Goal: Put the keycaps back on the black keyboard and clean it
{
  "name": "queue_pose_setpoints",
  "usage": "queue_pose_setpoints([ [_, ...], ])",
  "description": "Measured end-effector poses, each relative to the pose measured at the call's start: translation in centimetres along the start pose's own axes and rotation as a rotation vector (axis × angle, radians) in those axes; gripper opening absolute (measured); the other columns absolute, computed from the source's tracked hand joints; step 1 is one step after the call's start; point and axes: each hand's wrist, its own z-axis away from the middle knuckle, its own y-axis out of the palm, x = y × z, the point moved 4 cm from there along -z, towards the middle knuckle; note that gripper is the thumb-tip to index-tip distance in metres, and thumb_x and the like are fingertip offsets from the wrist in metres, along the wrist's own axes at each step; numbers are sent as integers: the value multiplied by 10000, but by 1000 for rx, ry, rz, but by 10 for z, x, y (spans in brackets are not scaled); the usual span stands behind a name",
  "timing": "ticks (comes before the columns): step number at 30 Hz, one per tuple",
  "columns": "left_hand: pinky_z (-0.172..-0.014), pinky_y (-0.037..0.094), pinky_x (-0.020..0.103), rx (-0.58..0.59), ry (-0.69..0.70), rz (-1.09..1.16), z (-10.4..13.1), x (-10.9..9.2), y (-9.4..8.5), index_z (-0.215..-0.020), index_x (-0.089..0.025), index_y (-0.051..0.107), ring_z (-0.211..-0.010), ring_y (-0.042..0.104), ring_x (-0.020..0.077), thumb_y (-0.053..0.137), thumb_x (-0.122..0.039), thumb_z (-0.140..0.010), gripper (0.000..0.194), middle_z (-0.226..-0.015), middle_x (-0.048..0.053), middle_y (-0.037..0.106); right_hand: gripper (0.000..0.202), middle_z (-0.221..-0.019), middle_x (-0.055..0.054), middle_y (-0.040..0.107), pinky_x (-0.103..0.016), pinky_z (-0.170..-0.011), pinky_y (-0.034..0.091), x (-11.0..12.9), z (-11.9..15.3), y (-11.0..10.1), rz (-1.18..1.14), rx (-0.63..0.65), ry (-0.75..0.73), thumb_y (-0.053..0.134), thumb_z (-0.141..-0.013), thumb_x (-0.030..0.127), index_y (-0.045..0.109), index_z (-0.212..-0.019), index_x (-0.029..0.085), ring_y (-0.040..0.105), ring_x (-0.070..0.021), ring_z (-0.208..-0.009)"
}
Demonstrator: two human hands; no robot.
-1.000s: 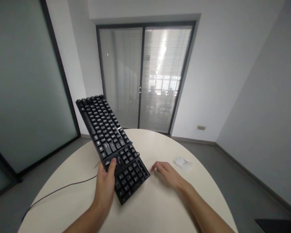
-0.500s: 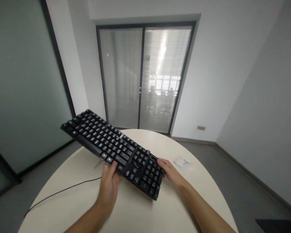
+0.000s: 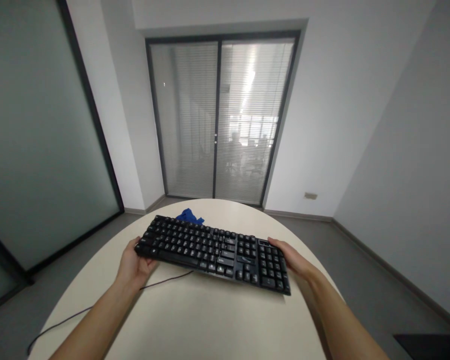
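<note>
A black keyboard (image 3: 213, 255) with white key markings is held above the table, keys facing me, its right end a little lower than its left. My left hand (image 3: 133, 265) grips the left end, with the fingers partly under it. At the right end, my right hand (image 3: 290, 255) holds the upper corner by the number pad; some of its fingers are hidden behind the keyboard. A thin dark cable (image 3: 168, 280) shows below the keyboard and runs left under my left forearm to the table edge.
The pale round table (image 3: 217, 320) spreads beneath my hands. Behind the keyboard lies a crumpled blue cloth (image 3: 189, 216), partly hidden. A glass door with blinds (image 3: 217, 120) stands beyond the table, and a dark object (image 3: 431, 346) shows at the lower right.
The keyboard has moved right and down and turned closer to level. My left hand has shifted from its lower middle edge to its left end. The blue cloth now shows; the white item is covered.
</note>
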Motion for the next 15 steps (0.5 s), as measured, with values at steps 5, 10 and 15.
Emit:
queue_pose_setpoints([
  [5, -570, 535, 250, 36, -60, -22, -6, 12, 1, -837, -157, 614, -587, 614, 142, 573, -191, -764, 91, -706, -5, 648, 510, -664, -52, 692, -323, -644, 456, 1, -1, -24, 211, -54, 2, 586, -795, 653, 708, -715, 164, 596, -229, -677],
  [10, -624, 507, 317, 49, 110, -423, -12, 16, -4, -909, -148, 677, -720, 661, 230, 620, -451, -761, 341, -768, 35, 710, 621, -785, -100, 751, -377, -797, 466, -3, -6, -34, 489, -11, 11, 512, -812, 708, 759, -726, 145, 657, -307, -828],
  [15, -925, 480, 429, 86, 246, -646, -24, 23, -3, -901, -119, 715, -1006, 668, 325, 622, -464, -740, 392, -941, 131, 753, 705, -864, -149, 761, -349, -813, 459, -10, -8, -37, 715, 0, 62, 415, -864, 722, 778, -810, 120, 681, -300, -868],
])
